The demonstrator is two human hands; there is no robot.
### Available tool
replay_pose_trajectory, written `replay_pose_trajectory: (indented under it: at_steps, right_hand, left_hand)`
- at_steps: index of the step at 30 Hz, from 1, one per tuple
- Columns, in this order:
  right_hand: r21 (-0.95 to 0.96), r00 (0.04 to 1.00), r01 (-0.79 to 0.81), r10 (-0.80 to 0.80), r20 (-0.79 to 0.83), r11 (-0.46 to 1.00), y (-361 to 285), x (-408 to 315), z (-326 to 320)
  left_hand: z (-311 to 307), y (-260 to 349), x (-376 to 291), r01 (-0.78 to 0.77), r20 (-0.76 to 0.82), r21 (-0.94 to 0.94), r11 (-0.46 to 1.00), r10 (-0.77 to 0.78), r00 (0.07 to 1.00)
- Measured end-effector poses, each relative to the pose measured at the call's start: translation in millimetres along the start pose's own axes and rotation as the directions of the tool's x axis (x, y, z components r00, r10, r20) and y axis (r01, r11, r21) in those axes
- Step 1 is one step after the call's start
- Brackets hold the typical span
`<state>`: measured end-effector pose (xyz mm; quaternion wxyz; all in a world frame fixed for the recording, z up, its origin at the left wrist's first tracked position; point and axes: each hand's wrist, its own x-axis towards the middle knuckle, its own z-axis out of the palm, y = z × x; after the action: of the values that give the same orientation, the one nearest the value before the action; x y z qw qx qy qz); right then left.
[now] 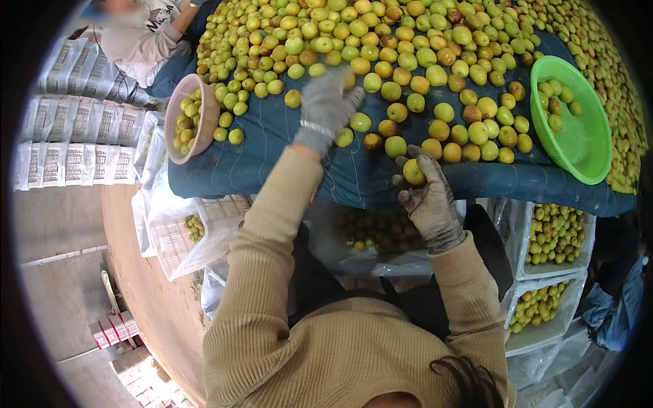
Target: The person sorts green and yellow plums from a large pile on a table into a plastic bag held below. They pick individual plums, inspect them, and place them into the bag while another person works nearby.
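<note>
Green and reddish-brown jujube fruits (391, 91) lie piled on a dark blue cloth (285, 148) before me. My left hand (329, 104), in a grey knit glove, reaches over the pile's near edge. Its fingers are blurred near a yellowish fruit, and I cannot tell whether they grip it. My right hand (431, 196), in a soiled grey glove, is palm up at the cloth's front edge. A yellow-green fruit (413, 172) is held in its fingers.
A pink basket (208, 115) of fruit stands left, a green basket (586, 153) with several fruits right. Lined crates hold fruit below left (173, 250) and below right (586, 255). More fruit lies under the table edge. Another person (137, 48) sits upper left.
</note>
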<state>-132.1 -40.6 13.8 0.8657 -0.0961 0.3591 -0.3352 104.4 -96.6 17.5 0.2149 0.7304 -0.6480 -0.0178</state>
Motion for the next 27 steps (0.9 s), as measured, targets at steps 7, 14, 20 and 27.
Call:
replay_pose_trajectory:
  at_steps: [7,14,20,27]
  right_hand:
    - [0.017,0.981,0.193,-0.193,-0.016,0.981,3,7,5]
    - [0.245,0.972,0.198,-0.223,0.079,0.949,-8,6,9]
    - [0.249,0.962,0.237,-0.263,0.074,0.939,-16,2,13]
    - [0.479,0.782,0.467,-0.601,0.168,0.743,-140,6,-34]
  left_hand:
    - [13,-17,25,0.078,0.046,-0.201,0.977,-0.07,0.996]
    - [2,17,-20,0.355,0.265,-0.814,-0.459,0.25,0.931]
    - [-1,43,-40,0.365,0.309,-0.793,-0.488,0.194,0.931]
    - [-21,47,-102,0.421,0.424,-0.836,0.352,-0.074,0.903]
